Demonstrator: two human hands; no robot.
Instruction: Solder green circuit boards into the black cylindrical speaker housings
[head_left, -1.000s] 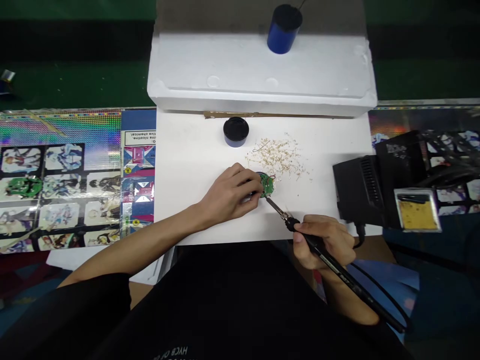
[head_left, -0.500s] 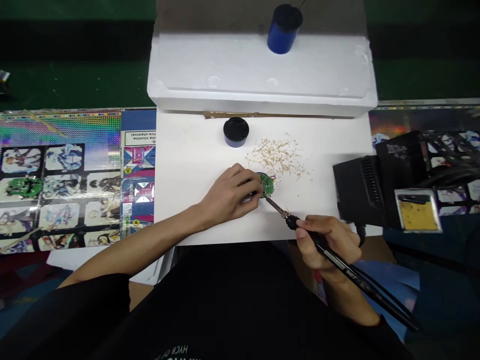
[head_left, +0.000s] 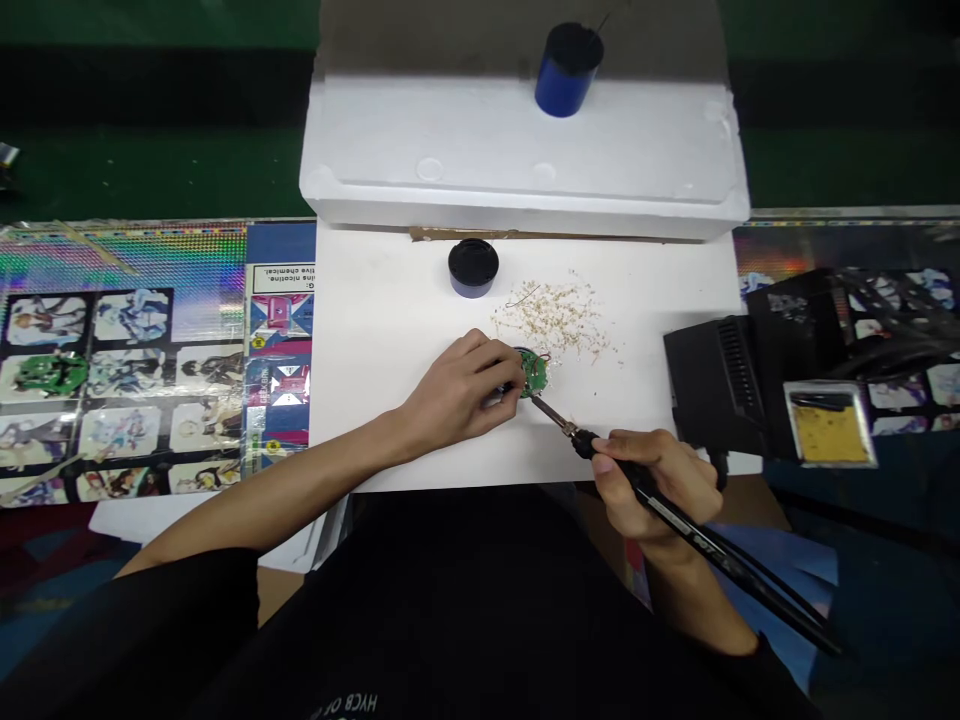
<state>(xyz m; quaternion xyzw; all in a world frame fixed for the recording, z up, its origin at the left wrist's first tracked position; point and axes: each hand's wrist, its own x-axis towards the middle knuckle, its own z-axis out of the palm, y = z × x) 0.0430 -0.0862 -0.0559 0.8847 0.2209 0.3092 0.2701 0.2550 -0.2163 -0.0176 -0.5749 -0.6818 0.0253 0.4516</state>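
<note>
On the white board lies a round green circuit board [head_left: 536, 372] with thin wires on it. My left hand [head_left: 474, 385] is closed on its left side, so part of it is hidden behind my fingers. My right hand [head_left: 656, 480] grips a black soldering iron [head_left: 581, 440], its metal tip at the lower edge of the circuit board. From this view I cannot tell whether the tip touches it. Just beyond the board, many small tan bits [head_left: 555, 315] are scattered. A round black and blue cap-like part [head_left: 473, 268] stands farther back on the left.
A white foam block [head_left: 487, 150] runs along the back, with a dark blue cylinder [head_left: 566, 75] on top. At right stand a black box-shaped unit [head_left: 716, 385] and a tray with a yellow sponge [head_left: 829, 430]. Printed sheets [head_left: 127, 380] cover the left, under another green circuit board [head_left: 51, 373].
The view has shifted very slightly. Both hands, the circuit board and the soldering iron keep almost the same positions.
</note>
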